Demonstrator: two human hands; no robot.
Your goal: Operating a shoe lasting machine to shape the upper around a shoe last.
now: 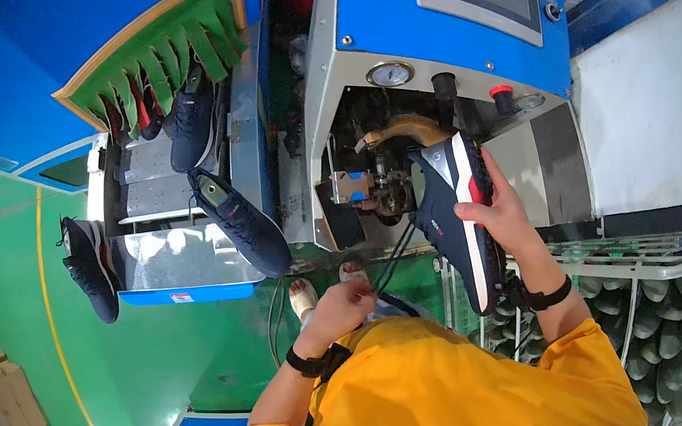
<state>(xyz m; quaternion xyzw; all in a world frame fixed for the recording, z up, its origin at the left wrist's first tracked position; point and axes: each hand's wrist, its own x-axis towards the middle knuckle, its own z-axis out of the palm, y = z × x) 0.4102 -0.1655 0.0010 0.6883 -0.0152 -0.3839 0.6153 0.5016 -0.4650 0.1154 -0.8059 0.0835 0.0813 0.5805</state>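
My right hand (503, 214) is closed around the sole side of a dark navy sneaker (445, 222) with a white midsole and a red patch. The sneaker is held on end in front of the blue and white machine (409, 28). Just behind it, inside the machine's opening, are a tan curved form (408, 126) and a metal clamp mechanism (382, 187). My left hand (344, 305) hovers low, close to my body, with its fingers curled in. Whatever it may hold is hidden.
To the left, navy sneakers (240, 221) lie at a conveyor (174, 251) below a green strip curtain (151, 68). Another sneaker (89, 267) sits at its left edge. A wire rack (612, 252) with dark grey shoe-shaped pieces (673, 337) stands at lower right. Black cables (394, 254) hang below the machine.
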